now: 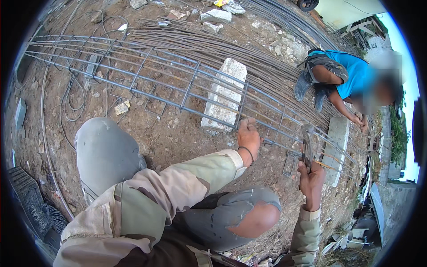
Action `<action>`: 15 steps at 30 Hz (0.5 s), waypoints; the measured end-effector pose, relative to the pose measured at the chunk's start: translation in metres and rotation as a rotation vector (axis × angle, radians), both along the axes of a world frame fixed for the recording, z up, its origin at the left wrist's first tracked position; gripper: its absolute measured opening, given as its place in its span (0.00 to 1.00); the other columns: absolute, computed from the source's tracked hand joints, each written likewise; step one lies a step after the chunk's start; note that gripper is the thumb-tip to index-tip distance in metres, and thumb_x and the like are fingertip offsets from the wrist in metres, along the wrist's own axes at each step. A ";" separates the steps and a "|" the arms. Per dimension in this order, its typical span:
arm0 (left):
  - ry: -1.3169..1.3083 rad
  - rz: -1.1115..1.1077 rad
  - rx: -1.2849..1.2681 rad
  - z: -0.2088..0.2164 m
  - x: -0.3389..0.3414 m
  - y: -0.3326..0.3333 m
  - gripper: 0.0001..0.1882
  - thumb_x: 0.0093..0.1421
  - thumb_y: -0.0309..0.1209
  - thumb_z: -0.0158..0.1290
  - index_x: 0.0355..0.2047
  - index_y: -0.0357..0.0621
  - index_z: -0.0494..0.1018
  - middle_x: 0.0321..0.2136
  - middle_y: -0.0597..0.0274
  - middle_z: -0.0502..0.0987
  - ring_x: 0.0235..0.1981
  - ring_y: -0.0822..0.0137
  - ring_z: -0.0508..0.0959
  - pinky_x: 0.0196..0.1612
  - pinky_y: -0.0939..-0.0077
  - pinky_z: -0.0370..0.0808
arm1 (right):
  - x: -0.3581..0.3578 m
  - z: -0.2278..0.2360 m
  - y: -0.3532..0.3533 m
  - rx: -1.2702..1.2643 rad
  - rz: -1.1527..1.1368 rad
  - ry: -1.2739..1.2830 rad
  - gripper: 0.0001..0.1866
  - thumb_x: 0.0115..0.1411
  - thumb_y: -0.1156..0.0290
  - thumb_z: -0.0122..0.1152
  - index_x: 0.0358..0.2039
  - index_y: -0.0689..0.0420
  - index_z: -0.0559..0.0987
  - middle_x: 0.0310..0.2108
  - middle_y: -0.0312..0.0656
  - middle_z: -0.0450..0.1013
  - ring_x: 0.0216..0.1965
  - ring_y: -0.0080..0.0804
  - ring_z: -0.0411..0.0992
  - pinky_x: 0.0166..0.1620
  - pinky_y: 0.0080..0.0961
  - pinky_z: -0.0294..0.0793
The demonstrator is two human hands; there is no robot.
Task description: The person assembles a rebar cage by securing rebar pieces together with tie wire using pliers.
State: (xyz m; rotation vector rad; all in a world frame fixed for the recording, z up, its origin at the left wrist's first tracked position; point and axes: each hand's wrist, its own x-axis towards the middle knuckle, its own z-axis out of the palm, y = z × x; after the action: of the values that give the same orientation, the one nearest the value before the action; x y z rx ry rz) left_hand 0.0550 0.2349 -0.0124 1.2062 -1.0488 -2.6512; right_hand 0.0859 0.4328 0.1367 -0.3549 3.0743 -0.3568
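A long rebar cage (pixel 189 89) of straight bars and square stirrups runs across in front of me, from far left toward the right. My left hand (pixel 250 137) is closed around its near lower bar, close to a stirrup; the fingertips are partly hidden. To the right, my right hand (pixel 311 181) grips the handles of metal pincers (pixel 307 141), their head raised up against the cage's bars. One pale concrete block (pixel 226 91) lies beneath the cage's middle, and a second concrete block (pixel 337 144) is under its right end.
Loose rebar (pixel 191 42) lies in a long bundle behind the cage. A co-worker in a blue shirt (pixel 351 71) crouches at the far right, hands low near the bars. Bent wire (pixel 73 95) and stones (pixel 216 16) litter the dirt. Bundled metal pieces (pixel 33 204) lie at lower left.
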 end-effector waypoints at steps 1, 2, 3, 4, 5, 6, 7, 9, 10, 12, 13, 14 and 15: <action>0.011 -0.008 0.023 -0.002 -0.002 0.004 0.12 0.75 0.30 0.41 0.52 0.48 0.72 0.24 0.70 0.67 0.24 0.77 0.68 0.26 0.76 0.76 | -0.014 0.033 -0.018 0.260 0.098 0.065 0.08 0.61 0.73 0.67 0.39 0.62 0.85 0.23 0.48 0.78 0.24 0.43 0.75 0.30 0.36 0.72; 0.026 0.021 0.065 -0.014 -0.005 0.015 0.10 0.75 0.30 0.41 0.50 0.48 0.72 0.26 0.69 0.68 0.24 0.77 0.69 0.27 0.75 0.77 | -0.025 0.049 -0.037 0.287 0.084 0.067 0.08 0.61 0.73 0.67 0.39 0.62 0.85 0.23 0.48 0.78 0.24 0.43 0.75 0.30 0.36 0.72; 0.035 0.061 0.092 -0.019 -0.005 0.018 0.09 0.75 0.30 0.41 0.48 0.47 0.71 0.27 0.68 0.68 0.25 0.76 0.69 0.27 0.75 0.77 | -0.036 0.059 -0.065 0.290 0.254 0.126 0.09 0.60 0.74 0.65 0.41 0.61 0.84 0.27 0.50 0.79 0.25 0.48 0.77 0.31 0.40 0.74; 0.011 0.069 0.135 -0.014 -0.009 0.022 0.07 0.76 0.29 0.40 0.45 0.47 0.69 0.29 0.68 0.68 0.25 0.76 0.71 0.30 0.75 0.79 | -0.047 0.063 -0.089 0.302 0.423 0.186 0.11 0.60 0.76 0.63 0.43 0.60 0.84 0.30 0.52 0.80 0.27 0.53 0.78 0.32 0.43 0.76; 0.020 0.067 0.161 -0.009 -0.014 0.028 0.07 0.76 0.29 0.40 0.45 0.47 0.69 0.29 0.68 0.68 0.25 0.76 0.71 0.30 0.75 0.79 | -0.057 0.063 -0.111 0.329 0.423 0.190 0.11 0.60 0.76 0.63 0.43 0.60 0.84 0.30 0.52 0.80 0.27 0.53 0.78 0.32 0.43 0.76; 0.042 0.123 0.232 -0.014 -0.018 0.029 0.06 0.76 0.28 0.39 0.45 0.48 0.68 0.29 0.68 0.68 0.25 0.76 0.71 0.30 0.76 0.78 | -0.067 0.048 -0.130 0.545 0.435 0.134 0.13 0.60 0.76 0.60 0.45 0.60 0.83 0.33 0.53 0.80 0.29 0.54 0.79 0.34 0.44 0.78; 0.073 0.169 0.325 -0.008 -0.022 0.031 0.06 0.76 0.28 0.39 0.45 0.48 0.67 0.30 0.68 0.68 0.25 0.76 0.71 0.31 0.76 0.78 | -0.076 0.041 -0.143 0.783 0.432 0.080 0.15 0.60 0.76 0.58 0.48 0.61 0.82 0.36 0.55 0.80 0.31 0.54 0.81 0.37 0.46 0.80; 0.074 0.189 0.376 -0.006 -0.024 0.032 0.05 0.76 0.26 0.39 0.44 0.47 0.66 0.30 0.68 0.68 0.26 0.76 0.72 0.31 0.77 0.78 | -0.093 0.014 -0.161 0.880 0.389 0.042 0.18 0.61 0.76 0.56 0.52 0.62 0.80 0.42 0.59 0.78 0.34 0.56 0.81 0.40 0.45 0.82; 0.091 0.158 0.353 -0.008 -0.023 0.037 0.05 0.76 0.26 0.39 0.44 0.47 0.66 0.30 0.68 0.68 0.27 0.76 0.73 0.31 0.78 0.78 | -0.100 0.007 -0.164 0.960 0.346 0.003 0.21 0.62 0.75 0.54 0.56 0.64 0.77 0.48 0.63 0.76 0.37 0.57 0.81 0.42 0.45 0.83; 0.114 0.097 0.340 -0.015 -0.020 0.044 0.04 0.76 0.27 0.41 0.44 0.47 0.66 0.31 0.68 0.70 0.30 0.75 0.76 0.34 0.77 0.78 | -0.112 -0.006 -0.166 1.019 0.302 -0.048 0.24 0.62 0.75 0.54 0.59 0.66 0.73 0.53 0.67 0.72 0.41 0.58 0.81 0.45 0.46 0.82; 0.107 0.100 0.352 -0.025 -0.019 0.044 0.04 0.76 0.27 0.41 0.44 0.47 0.66 0.31 0.68 0.70 0.30 0.75 0.76 0.34 0.77 0.78 | -0.117 -0.015 -0.170 1.045 0.259 -0.082 0.27 0.62 0.74 0.55 0.62 0.68 0.70 0.59 0.71 0.67 0.46 0.60 0.80 0.47 0.47 0.82; 0.149 0.083 0.347 -0.033 -0.018 0.045 0.05 0.76 0.28 0.41 0.44 0.47 0.67 0.33 0.67 0.71 0.32 0.75 0.78 0.36 0.77 0.78 | -0.120 -0.021 -0.173 1.055 0.262 -0.087 0.27 0.62 0.74 0.55 0.62 0.68 0.70 0.59 0.71 0.67 0.46 0.60 0.80 0.47 0.47 0.82; 0.189 0.062 0.341 -0.037 -0.016 0.041 0.05 0.76 0.29 0.42 0.43 0.47 0.68 0.34 0.66 0.73 0.34 0.74 0.79 0.37 0.77 0.78 | -0.121 -0.027 -0.175 1.084 0.233 -0.176 0.29 0.62 0.74 0.55 0.64 0.68 0.68 0.61 0.71 0.64 0.48 0.61 0.79 0.49 0.47 0.81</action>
State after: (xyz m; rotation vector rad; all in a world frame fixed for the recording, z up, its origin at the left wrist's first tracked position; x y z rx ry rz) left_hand 0.0386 0.2763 -0.0492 0.9826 -0.5387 -2.9035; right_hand -0.0348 0.2580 0.1096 -0.5382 2.5093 1.1458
